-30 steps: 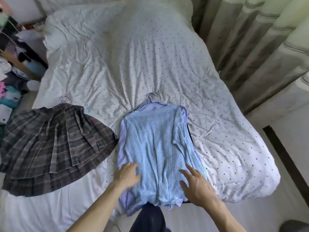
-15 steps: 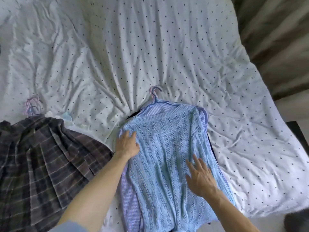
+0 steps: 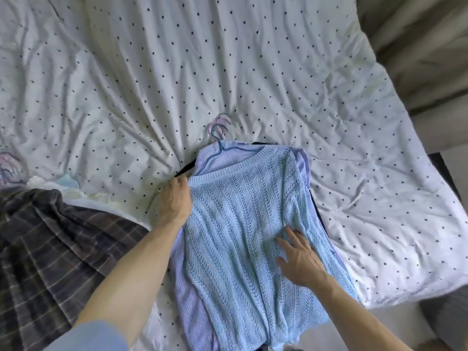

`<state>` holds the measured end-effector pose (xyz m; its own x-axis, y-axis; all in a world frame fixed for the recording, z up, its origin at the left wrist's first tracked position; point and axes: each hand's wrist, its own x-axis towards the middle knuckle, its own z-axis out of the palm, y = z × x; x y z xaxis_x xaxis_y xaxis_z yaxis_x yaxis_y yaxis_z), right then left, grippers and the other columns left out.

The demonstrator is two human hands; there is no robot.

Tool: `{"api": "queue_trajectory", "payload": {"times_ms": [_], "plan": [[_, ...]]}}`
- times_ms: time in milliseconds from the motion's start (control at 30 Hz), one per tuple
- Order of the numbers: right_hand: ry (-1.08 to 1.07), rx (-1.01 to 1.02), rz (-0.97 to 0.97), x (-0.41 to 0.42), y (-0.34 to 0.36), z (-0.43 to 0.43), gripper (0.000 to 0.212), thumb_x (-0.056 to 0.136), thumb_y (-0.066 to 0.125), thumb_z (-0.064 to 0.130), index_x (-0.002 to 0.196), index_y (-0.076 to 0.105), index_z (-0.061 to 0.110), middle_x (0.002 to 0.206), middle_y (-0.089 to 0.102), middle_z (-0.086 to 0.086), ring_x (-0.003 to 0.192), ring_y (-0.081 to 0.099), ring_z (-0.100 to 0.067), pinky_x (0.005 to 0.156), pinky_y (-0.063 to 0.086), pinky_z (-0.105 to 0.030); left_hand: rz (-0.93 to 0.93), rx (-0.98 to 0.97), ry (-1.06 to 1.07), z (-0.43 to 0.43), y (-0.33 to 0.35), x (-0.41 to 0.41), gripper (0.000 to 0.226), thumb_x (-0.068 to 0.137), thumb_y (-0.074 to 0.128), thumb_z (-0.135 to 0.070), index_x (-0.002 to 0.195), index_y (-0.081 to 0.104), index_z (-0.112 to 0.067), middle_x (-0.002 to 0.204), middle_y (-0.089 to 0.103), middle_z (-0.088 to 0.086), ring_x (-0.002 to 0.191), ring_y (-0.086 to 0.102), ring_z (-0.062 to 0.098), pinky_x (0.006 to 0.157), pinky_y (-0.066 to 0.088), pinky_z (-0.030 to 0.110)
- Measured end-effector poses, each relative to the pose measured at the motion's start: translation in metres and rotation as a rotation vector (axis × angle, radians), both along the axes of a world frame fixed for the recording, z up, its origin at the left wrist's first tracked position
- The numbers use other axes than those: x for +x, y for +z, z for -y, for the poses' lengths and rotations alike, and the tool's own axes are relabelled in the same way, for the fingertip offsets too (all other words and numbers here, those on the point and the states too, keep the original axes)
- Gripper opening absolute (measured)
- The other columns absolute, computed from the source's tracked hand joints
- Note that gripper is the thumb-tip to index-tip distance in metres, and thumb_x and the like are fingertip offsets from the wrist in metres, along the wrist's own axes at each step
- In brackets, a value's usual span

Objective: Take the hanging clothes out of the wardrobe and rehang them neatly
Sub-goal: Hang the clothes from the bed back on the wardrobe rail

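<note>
Here's the pale blue knit sweater, lying flat in the middle of the bed, neckline toward twelve o'clock and hem running off the lower edge of view; it has an open lacy weave in slanting rows and a ribbed round neck; it tops a stack. Under it a blue-and-white striped shirt peeks out along the nine o'clock side and at the collar; beneath that a dark garment shows only as slivers at ten and three o'clock. At twelve o'clock of the pile a blue hanger pokes its hook out of the neckline, with a lilac hanger hook just behind it.

The left hand is at the sweater's ten o'clock shoulder, fingers curled in and gripping the knit's edge; the right hand lies at four o'clock on the sweater, fingers straight and spread, pressing flat on the knit, which is rucked into folds just beyond its fingertips.

Off at eight o'clock a dark plaid skirt sprawls across the dotted white bedding, near the pile but apart from it; more hanger hooks lie at nine o'clock by the frame's edge, blurred; a beige curtain fills the two o'clock corner.
</note>
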<state>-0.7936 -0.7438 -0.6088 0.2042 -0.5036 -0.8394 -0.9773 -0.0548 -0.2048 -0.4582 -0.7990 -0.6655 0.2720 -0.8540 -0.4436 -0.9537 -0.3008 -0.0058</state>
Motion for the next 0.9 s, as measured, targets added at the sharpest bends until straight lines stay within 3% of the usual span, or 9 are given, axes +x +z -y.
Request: {"api": "queue_trajectory", "payload": {"times_ms": [100, 167, 333, 433, 533, 600, 733, 800, 900], "plan": [[-0.058, 0.017, 0.032, -0.003, 0.011, 0.002, 0.057, 0.101, 0.044, 0.046, 0.154, 0.025, 0.037, 0.165, -0.001, 0.008, 0.153, -0.002, -0.018, 0.122, 0.002, -0.053, -0.084, -0.097, 0.028, -0.016, 0.013, -0.007, 0.016, 0.094, 0.060, -0.012, 0.109, 0.056, -0.007, 0.107, 0.061, 0.016, 0.088, 0.062, 0.033, 0.072, 0.049, 0.041], [-0.071, -0.003, 0.065, -0.003, 0.027, 0.002, 0.051, 0.103, 0.042, 0.043, 0.152, 0.031, 0.034, 0.164, 0.016, 0.008, 0.152, 0.013, -0.014, 0.121, 0.003, -0.046, -0.122, -0.125, 0.063, -0.027, 0.026, -0.012, 0.022, 0.088, 0.066, -0.004, 0.107, 0.057, -0.005, 0.106, 0.060, 0.016, 0.088, 0.061, 0.034, 0.069, 0.049, 0.040], [-0.139, 0.056, 0.087, -0.007, 0.071, -0.017, 0.045, 0.104, 0.039, 0.045, 0.142, 0.048, 0.023, 0.154, 0.042, 0.001, 0.128, 0.052, -0.010, 0.109, 0.036, -0.033, -0.278, -0.220, 0.184, -0.053, 0.064, -0.031, 0.014, 0.090, 0.062, -0.003, 0.102, 0.056, -0.003, 0.099, 0.061, 0.018, 0.089, 0.060, 0.038, 0.069, 0.048, 0.046], [-0.292, 0.061, 0.200, -0.005, 0.098, -0.031, 0.070, 0.091, 0.031, 0.071, 0.134, 0.053, 0.020, 0.149, 0.048, -0.002, 0.119, 0.058, -0.011, 0.105, 0.044, -0.033, -0.400, -0.261, 0.216, -0.074, 0.100, -0.061, 0.015, 0.100, 0.049, -0.012, 0.112, 0.052, -0.003, 0.103, 0.059, 0.016, 0.080, 0.061, 0.036, 0.061, 0.040, 0.038], [-0.466, 0.009, 0.344, -0.006, 0.122, -0.043, 0.101, 0.068, 0.028, 0.093, 0.133, 0.054, 0.019, 0.135, 0.059, -0.001, 0.113, 0.061, -0.010, 0.100, 0.048, -0.029, -0.483, -0.304, 0.082, -0.108, 0.134, -0.100, 0.013, 0.102, 0.048, -0.016, 0.111, 0.052, -0.006, 0.088, 0.056, 0.005, 0.062, 0.050, 0.017, 0.053, 0.031, 0.021], [-0.557, -0.040, 0.402, -0.007, 0.140, -0.052, 0.101, 0.065, 0.032, 0.097, 0.130, 0.055, 0.024, 0.125, 0.065, 0.002, 0.106, 0.065, -0.011, 0.097, 0.051, -0.034, -0.557, -0.284, -0.023, -0.134, 0.156, -0.127, 0.011, 0.104, 0.044, -0.017, 0.112, 0.048, -0.010, 0.088, 0.053, 0.001, 0.066, 0.048, 0.016, 0.056, 0.036, 0.020], [-0.785, -0.099, 0.500, -0.012, 0.160, -0.082, 0.049, 0.091, 0.061, 0.054, 0.124, 0.053, 0.019, 0.111, 0.071, 0.002, 0.082, 0.073, -0.010, 0.072, 0.054, -0.030, -0.617, -0.212, -0.233, -0.186, 0.183, -0.182, 0.017, 0.102, 0.032, -0.015, 0.117, 0.039, -0.016, 0.099, 0.048, -0.001, 0.082, 0.048, 0.014, 0.066, 0.040, 0.020], [-0.886, -0.221, 0.531, -0.022, 0.166, -0.103, 0.030, 0.093, 0.067, 0.034, 0.114, 0.059, 0.013, 0.098, 0.074, 0.000, 0.074, 0.072, -0.008, 0.065, 0.054, -0.028, -0.613, -0.238, -0.364, -0.208, 0.189, -0.206, 0.015, 0.094, 0.033, -0.019, 0.108, 0.038, -0.022, 0.096, 0.054, 0.002, 0.084, 0.057, 0.022, 0.071, 0.048, 0.034], [-1.026, -0.325, 0.566, -0.049, 0.180, -0.143, 0.011, 0.088, 0.068, 0.014, 0.096, 0.062, 0.008, 0.083, 0.069, -0.005, 0.059, 0.064, -0.004, 0.059, 0.055, -0.026, -0.571, -0.205, -0.463, -0.234, 0.208, -0.237, 0.022, 0.095, 0.027, -0.028, 0.110, 0.042, -0.020, 0.104, 0.056, 0.004, 0.098, 0.059, 0.028, 0.081, 0.044, 0.040]]}}
